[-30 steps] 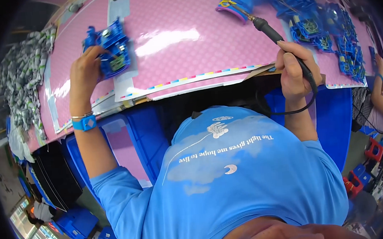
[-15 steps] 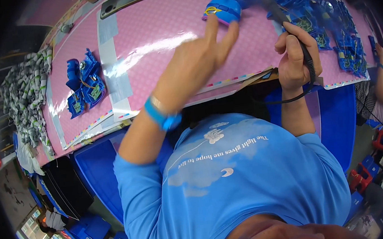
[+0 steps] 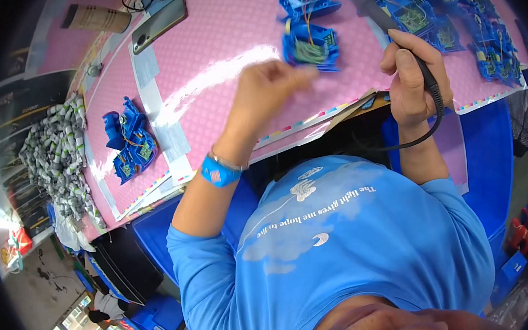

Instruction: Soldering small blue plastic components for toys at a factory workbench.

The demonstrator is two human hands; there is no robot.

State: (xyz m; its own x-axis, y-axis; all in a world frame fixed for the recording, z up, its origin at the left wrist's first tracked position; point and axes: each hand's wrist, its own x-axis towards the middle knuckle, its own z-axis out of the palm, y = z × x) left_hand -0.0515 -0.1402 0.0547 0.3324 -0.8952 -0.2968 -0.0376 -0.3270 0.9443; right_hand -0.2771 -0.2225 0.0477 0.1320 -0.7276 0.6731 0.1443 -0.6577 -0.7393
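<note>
One slip of the right hand (image 3: 415, 78), pinching a soldering iron (image 3: 376, 14), could scorch the blue housing (image 3: 311, 42) at one o'clock; left hand (image 3: 266, 91) too blurred to tell.

Toward five o'clock, a blue crew-neck shirt (image 3: 358, 257) bears one legible line of white English lettering (image 3: 308, 215), upside down in view. Toward nine o'clock, the blue wristband (image 3: 220, 170) carries a small mark; toward ten, a black box (image 3: 33, 109) shows pale lettering, both too small to read.
</note>
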